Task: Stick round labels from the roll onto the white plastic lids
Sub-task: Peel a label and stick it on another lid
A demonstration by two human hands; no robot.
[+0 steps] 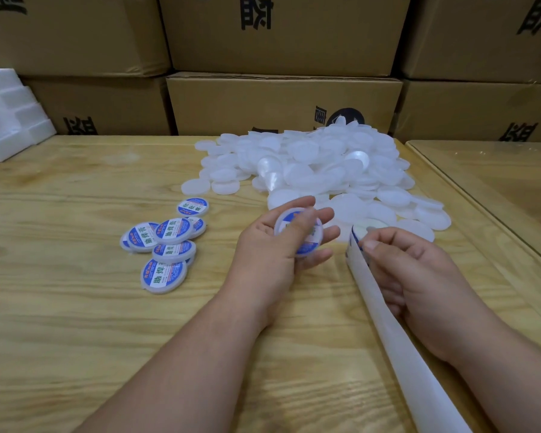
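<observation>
My left hand [272,245] holds a white lid with a blue and white round label [299,235] on it, thumb lying across the label, fingers behind. My right hand [409,264] pinches the label roll's backing strip [388,326] near its top end, where a blue-edged label [355,237] shows. The strip runs down toward the bottom right. A big heap of plain white lids [313,164] lies at the back middle of the wooden table. Several labelled lids [166,248] are piled to the left.
Stacked cardboard boxes [281,101] wall off the far side of the table [75,307]. White foam trays [10,114] sit at the back left. A second table with a glass top [506,170] adjoins on the right.
</observation>
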